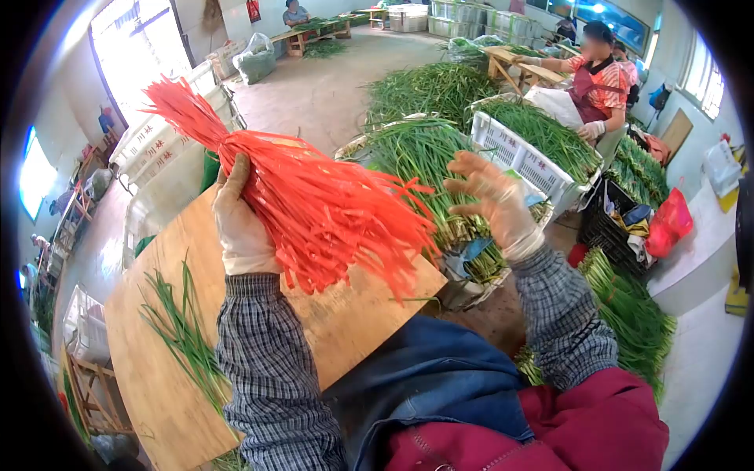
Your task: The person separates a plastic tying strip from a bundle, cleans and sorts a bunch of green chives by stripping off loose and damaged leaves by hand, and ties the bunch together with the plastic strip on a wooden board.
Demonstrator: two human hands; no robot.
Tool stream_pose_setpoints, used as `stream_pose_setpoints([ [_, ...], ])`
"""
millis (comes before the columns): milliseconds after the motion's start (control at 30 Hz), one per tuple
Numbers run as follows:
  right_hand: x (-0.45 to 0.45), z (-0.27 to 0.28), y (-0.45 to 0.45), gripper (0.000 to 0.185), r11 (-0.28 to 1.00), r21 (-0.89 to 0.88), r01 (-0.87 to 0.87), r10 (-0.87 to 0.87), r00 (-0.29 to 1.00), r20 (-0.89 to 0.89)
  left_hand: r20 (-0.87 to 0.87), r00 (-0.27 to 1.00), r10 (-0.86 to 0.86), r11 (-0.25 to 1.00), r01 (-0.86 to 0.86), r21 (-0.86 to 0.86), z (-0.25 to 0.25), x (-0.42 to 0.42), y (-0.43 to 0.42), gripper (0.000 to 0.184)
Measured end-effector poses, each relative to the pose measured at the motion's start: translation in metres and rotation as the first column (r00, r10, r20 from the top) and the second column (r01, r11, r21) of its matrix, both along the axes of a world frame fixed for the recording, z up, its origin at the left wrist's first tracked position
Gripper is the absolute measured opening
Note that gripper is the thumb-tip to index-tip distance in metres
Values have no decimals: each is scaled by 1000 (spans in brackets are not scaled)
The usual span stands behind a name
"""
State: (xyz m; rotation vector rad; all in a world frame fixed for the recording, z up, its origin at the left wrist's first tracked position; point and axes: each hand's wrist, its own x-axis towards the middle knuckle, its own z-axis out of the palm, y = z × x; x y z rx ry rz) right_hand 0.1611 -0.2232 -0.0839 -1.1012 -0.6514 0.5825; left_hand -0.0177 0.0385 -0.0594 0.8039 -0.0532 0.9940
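A thick bundle of red plastic tie strips (322,204) is gripped by my left hand (242,224) near its bound neck, above the wooden board. Its loose ends fan out to the right. My right hand (493,196), in a pale thin glove, is raised just right of the strip ends. Its fingers are spread and nothing shows in them. A few loose green stalks (184,326), like garlic chives, lie on the wooden board (345,314) beside my left sleeve. Behind my right hand is a container heaped with the same greens (416,161).
A white crate (522,161) of greens stands beyond my right hand. Stacked white crates (169,153) are at the left. More bundled greens (628,314) lie at my right, near a black crate (601,228). A co-worker (601,86) sits at the upper right.
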Motion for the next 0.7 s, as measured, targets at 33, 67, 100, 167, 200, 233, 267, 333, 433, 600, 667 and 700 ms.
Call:
stream_pose_setpoints([
  [33,-10,-3,3,62,1000,-3,-26,26,1000,-5,22,1000,6,1000,-5,-12,1,1,-1,22],
  [67,-25,-7,8,66,999,-4,-52,52,999,-10,44,999,12,1000,-11,-23,3,2,-3,21],
  [100,-37,-9,12,70,997,-6,-81,81,997,-11,70,997,21,999,-19,-35,4,3,-5,21],
  [167,-52,-12,20,80,984,-121,-133,146,983,107,67,996,59,996,-55,-68,6,7,-8,22],
  [200,-61,-18,31,71,995,-60,-80,89,981,172,46,995,85,993,-81,-86,8,8,-11,22],
  [233,-60,-16,35,64,995,-54,-83,88,993,83,20,994,110,989,-107,-103,10,9,-14,22],
  [267,-58,-14,37,58,995,-44,-86,85,996,-10,15,994,104,989,-102,-111,11,11,-15,22],
  [333,-42,-13,37,33,996,89,5,2,997,-81,15,1000,22,999,-21,-38,10,9,-14,23],
  [433,-15,11,22,23,988,127,90,-52,959,-277,-110,988,109,994,-105,39,12,12,-29,24],
  [600,27,4,-8,21,967,223,125,-98,987,-130,-231,965,127,992,-117,56,13,22,-52,26],
  [667,37,1,-20,20,953,261,156,-119,981,-151,-232,968,100,994,-86,67,14,24,-62,26],
  [700,39,1,-27,20,947,265,183,-144,977,-159,-232,969,87,995,-72,72,15,26,-67,26],
])
